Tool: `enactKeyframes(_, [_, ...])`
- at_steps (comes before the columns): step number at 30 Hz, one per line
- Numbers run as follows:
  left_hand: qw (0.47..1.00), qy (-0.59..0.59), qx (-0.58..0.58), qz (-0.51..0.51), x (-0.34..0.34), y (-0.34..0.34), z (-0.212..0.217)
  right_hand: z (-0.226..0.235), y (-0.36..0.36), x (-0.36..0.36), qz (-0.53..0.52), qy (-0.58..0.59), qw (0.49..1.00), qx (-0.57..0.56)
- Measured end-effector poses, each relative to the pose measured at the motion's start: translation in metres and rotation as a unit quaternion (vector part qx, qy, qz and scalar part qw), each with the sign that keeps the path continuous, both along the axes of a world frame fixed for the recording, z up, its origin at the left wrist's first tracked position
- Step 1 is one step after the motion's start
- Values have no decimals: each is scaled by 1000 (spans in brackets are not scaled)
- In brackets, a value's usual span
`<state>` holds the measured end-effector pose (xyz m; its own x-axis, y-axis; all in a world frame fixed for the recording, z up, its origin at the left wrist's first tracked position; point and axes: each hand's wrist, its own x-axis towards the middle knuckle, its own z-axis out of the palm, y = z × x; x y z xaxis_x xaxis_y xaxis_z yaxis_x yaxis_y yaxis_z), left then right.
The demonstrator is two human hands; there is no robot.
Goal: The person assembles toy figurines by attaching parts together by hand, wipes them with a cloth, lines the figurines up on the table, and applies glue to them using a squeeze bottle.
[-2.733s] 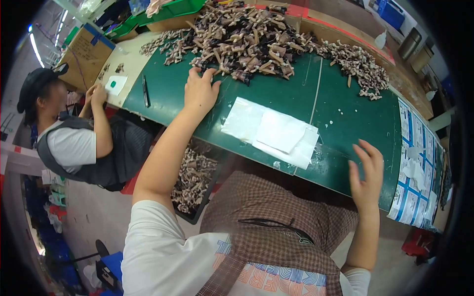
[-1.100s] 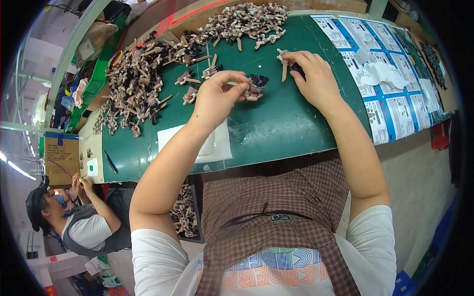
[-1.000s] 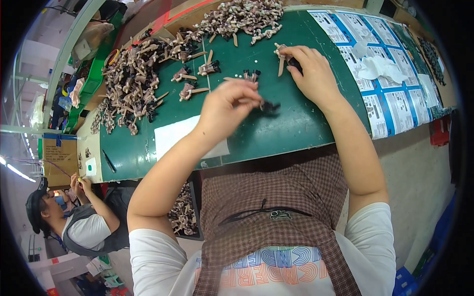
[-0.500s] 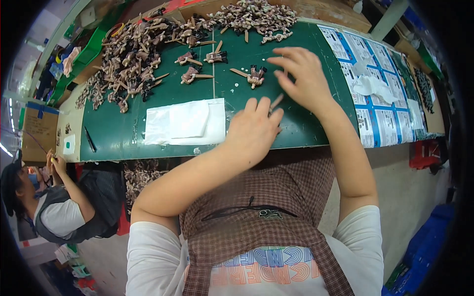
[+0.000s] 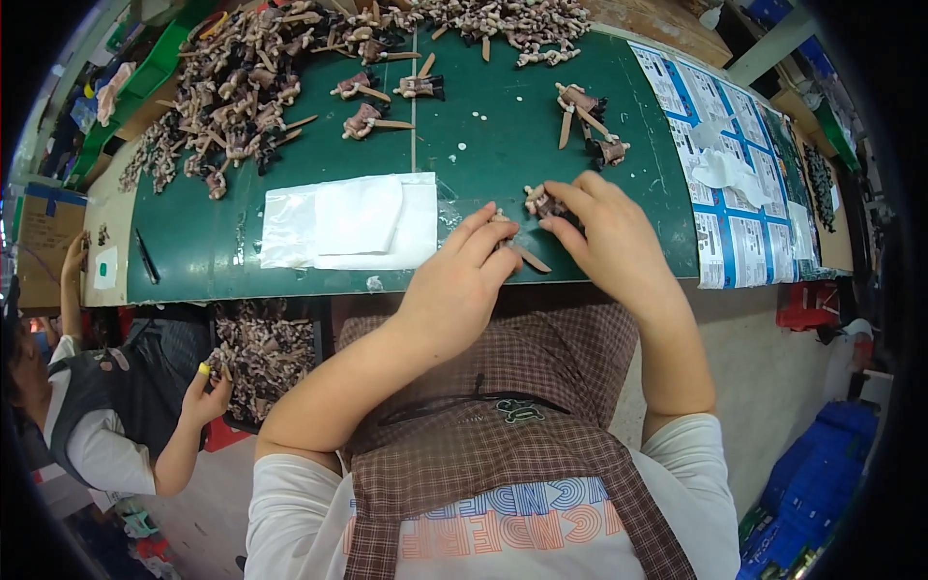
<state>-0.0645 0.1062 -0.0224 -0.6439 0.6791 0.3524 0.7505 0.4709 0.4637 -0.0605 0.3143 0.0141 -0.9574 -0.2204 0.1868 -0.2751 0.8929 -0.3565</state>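
My left hand is closed over a small toy figure, whose body is mostly hidden by the fingers. A flat brown blade-like piece sticks out beside those fingers. In a pinch of thumb and fingers, my right hand holds another toy figure just above the green tabletop. Beyond the right hand lie a figure in a brownish top with brown blades by it and a second figure. To the left, several figures with blades, including one figure, lie apart from the heap.
A large heap of figures covers the back left, and more pieces lie at the back. White plastic bags lie left of my hands. Printed sheets cover the right side. At the left, a co-worker's hand is over a bin of pieces.
My right hand has come down closer to my left and now grips a figure. The figure at mid-table is gone from its spot; two figures show farther right. The co-worker's hands have moved apart.
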Motion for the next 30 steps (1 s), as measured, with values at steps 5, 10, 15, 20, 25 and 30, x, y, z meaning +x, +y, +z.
enactKeyframes(5, [999, -30, 19, 13, -1, 16, 16, 2, 2, 18, -67, 43, 995, -64])
enactKeyframes(10, [995, 43, -82, 24, 3, 38, -1, -24, 39, -34, -188, 215, 955, 74])
enactKeyframes(15, [996, 15, -85, 9, -2, 31, -7, -19, 42, -14, -171, 26, 974, -145])
enactKeyframes(20, [997, 36, -66, -4, 1, 32, -1, -44, 46, 17, -148, -2, 850, -506])
enactKeyframes(25, [997, 32, -73, -8, -1, 32, -2, -24, 40, 32, -173, 116, 967, -143])
enactKeyframes(30, [997, 34, -65, 21, 5, 34, 1, -19, 29, 27, -162, 78, 981, -70])
